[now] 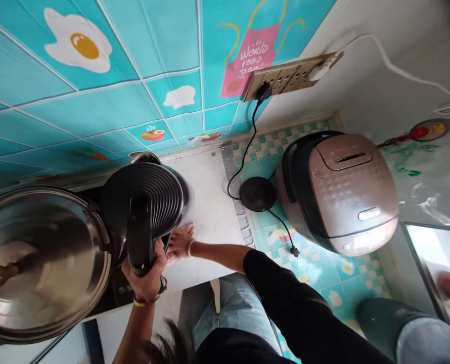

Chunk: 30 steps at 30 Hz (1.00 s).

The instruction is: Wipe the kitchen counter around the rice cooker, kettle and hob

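My left hand (pixel 149 275) is wrapped round the black handle of an electric kettle (pixel 145 194). Its ridged black lid faces up at me, and part of a shiny metal body shows at its right edge. My right hand (pixel 180 242) lies with fingers stretched out just right of the handle, low by the pale countertop (pixel 210 202). Whether its fingertips touch the kettle's side or only the counter, I cannot tell. The round black kettle base (pixel 258 194) sits apart to the right, its cord running up to the wall.
A large lidded steel pot (pixel 50 268) stands left, beside a black cooktop (pixel 121 290). Right of the base is a rice cooker (pixel 346 194). A loose black plug (pixel 294 251) lies on the tiles in front. The socket strip (pixel 285 78) is on the wall.
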Motion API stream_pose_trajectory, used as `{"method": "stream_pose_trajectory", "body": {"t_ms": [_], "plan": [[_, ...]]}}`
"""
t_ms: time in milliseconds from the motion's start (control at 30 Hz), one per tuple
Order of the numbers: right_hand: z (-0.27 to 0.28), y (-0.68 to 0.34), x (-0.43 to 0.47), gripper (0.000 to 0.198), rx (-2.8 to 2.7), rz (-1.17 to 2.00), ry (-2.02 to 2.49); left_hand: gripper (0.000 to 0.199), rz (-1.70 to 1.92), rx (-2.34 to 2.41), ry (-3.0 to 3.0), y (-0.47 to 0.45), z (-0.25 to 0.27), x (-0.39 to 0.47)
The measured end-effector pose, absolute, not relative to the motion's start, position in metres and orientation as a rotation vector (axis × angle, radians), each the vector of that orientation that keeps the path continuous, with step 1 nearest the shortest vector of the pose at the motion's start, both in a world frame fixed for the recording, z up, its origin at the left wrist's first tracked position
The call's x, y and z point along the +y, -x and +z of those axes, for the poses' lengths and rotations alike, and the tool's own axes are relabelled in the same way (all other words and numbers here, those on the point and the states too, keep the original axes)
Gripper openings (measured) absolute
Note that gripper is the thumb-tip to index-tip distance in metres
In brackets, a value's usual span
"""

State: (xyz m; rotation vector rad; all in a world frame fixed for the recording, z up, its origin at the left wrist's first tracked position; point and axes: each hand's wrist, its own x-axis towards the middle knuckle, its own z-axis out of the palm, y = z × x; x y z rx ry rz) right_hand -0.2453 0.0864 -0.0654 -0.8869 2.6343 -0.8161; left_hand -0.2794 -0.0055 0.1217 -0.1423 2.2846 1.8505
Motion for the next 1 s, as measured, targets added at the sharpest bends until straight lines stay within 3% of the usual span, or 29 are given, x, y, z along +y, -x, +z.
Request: {"method": "stream_pose_trajectory", "body": {"t_ms": [300,533,767,1000], "plan": [[-0.115,0.1,0.098,0.059,2.793,-0.87,0.615,0.031,2.071,2.108,0.032,0.315,0.084,0.092],[-0.107,0.08,0.136,0.062,2.826,-0.842,0.328,0.025,1.899,2.074,0.023,0.313,0.054,0.125],[-0.105,0.065,0.153,0.07,2.866,-0.846,0.125,0.022,1.905,2.007,-0.042,0.308,0.058,0.162],[-0.097,0.059,0.173,0.062,2.878,-0.793,-0.131,0.022,1.82,1.968,-0.111,0.308,0.059,0.199]]}}
